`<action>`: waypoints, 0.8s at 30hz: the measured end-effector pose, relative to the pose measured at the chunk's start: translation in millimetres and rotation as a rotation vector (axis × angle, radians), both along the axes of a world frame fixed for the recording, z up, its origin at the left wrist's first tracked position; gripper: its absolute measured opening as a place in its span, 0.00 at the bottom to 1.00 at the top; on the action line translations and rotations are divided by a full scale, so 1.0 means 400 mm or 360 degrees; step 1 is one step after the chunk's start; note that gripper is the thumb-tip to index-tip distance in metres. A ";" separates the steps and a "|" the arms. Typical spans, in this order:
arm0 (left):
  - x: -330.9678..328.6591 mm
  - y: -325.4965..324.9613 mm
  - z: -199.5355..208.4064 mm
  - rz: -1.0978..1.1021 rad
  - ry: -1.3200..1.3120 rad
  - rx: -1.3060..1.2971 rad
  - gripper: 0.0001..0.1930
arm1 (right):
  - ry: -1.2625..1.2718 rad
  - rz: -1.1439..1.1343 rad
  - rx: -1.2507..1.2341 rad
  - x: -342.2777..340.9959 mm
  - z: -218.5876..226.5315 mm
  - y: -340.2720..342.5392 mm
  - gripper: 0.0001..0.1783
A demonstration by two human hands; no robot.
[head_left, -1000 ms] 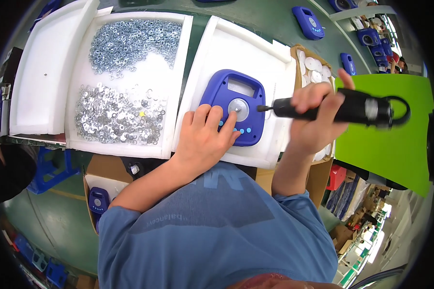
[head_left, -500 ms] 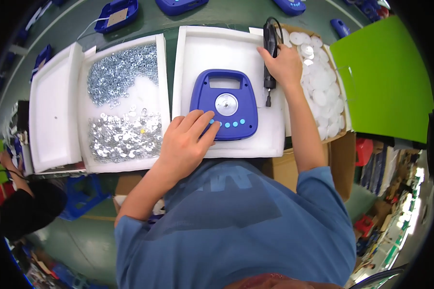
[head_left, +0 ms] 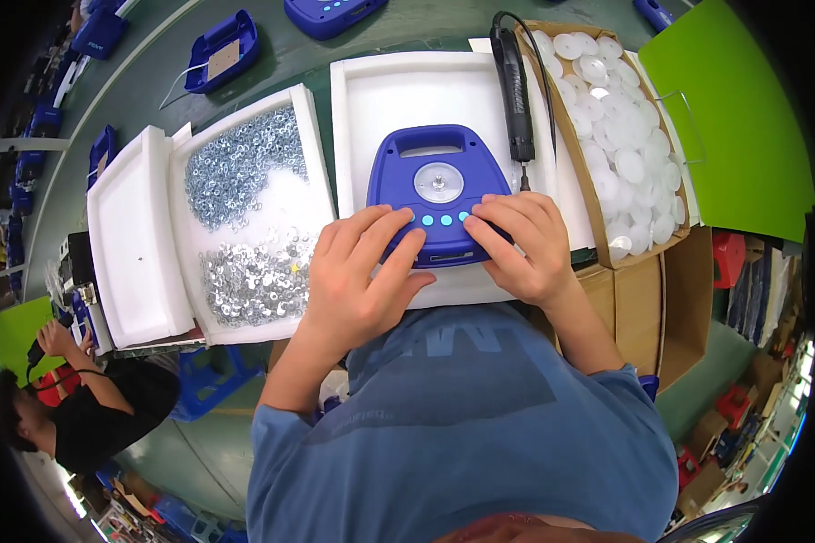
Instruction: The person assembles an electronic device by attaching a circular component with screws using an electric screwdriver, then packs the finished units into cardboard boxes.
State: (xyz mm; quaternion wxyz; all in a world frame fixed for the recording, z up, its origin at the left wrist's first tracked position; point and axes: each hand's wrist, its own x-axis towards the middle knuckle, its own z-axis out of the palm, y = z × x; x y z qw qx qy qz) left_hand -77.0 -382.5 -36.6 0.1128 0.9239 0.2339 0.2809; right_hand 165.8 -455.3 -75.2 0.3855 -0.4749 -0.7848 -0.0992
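A blue plastic housing (head_left: 391, 188) with a carry handle, a row of light-blue buttons and a round clear disc (head_left: 439, 182) rests in a white foam tray (head_left: 340, 109). My left hand (head_left: 362, 262) holds its near left corner, fingers over the top face by the buttons and thumb out at the near edge. At the near right corner, my right hand (head_left: 527, 249) grips the housing with fingertips by the last button. Just beyond that hand, a black electric screwdriver (head_left: 516, 100) lies along the tray's right edge, its tip partly hidden.
Left of the tray, a foam box holds metal nuts (head_left: 244, 163) and shiny washers (head_left: 254, 285). A cardboard box of translucent white discs (head_left: 629, 163) stands on the right, beside a green panel (head_left: 743, 127). More blue housings (head_left: 222, 50) lie beyond. Another person (head_left: 100, 398) works at far left.
My right hand has left the screwdriver and come down to the housing's near right corner. The screwdriver now lies by the tray's right edge. My left hand stays at the left corner.
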 end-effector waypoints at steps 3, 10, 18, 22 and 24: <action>0.012 0.007 -0.041 0.0030 -0.0009 0.0230 0.17 | 0.0029 0.0004 0.0019 -0.001 -0.011 -0.001 0.20; 0.023 0.012 -0.073 0.0072 -0.0142 0.0450 0.18 | 0.0147 0.0040 -0.0022 0.009 -0.024 -0.001 0.30; 0.027 0.016 -0.071 0.0071 -0.0106 0.0513 0.20 | 0.0247 0.0013 -0.0021 0.006 -0.017 0.004 0.33; 0.031 0.015 -0.058 0.0084 -0.0062 0.0492 0.20 | 0.0243 -0.0016 -0.0060 0.007 0.000 0.003 0.33; 0.027 0.014 -0.052 0.0084 -0.0025 0.0410 0.21 | 0.0163 0.0000 -0.0174 0.007 0.021 0.008 0.31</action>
